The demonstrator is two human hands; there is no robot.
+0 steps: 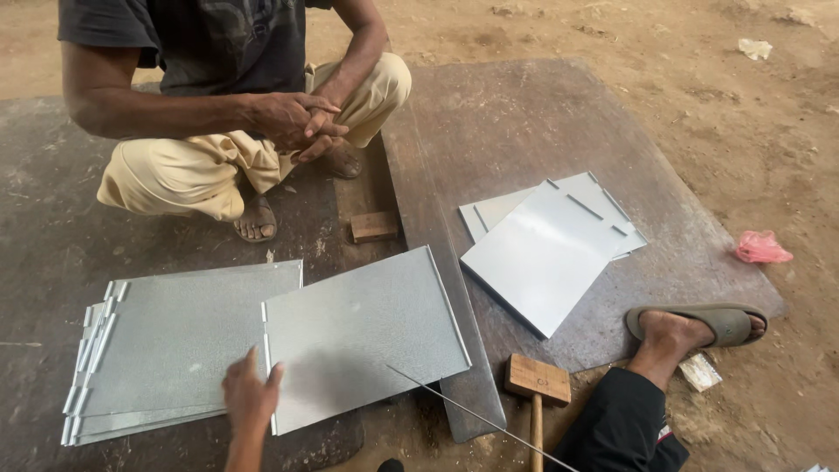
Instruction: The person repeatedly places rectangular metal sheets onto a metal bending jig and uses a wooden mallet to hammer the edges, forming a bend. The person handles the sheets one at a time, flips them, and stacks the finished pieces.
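Observation:
My left hand (249, 398) reaches in from the bottom edge, fingers spread, and rests on the left edge of a galvanized metal sheet (363, 336) with folded rims. That sheet overlaps a stack of similar sheets (166, 350) to its left. My right hand is out of view. A thin metal rod (476, 415) slants from the sheet toward the bottom right. A wooden mallet (536, 385) lies just right of the sheet.
Another person (218, 105) squats across from me with hands clasped. Two smoother sheets (546, 249) lie on a dark steel plate (524, 114) at right. A small wooden block (374, 225) sits mid-floor. My sandalled foot (695, 328) is at right, a pink bag (762, 247) beyond.

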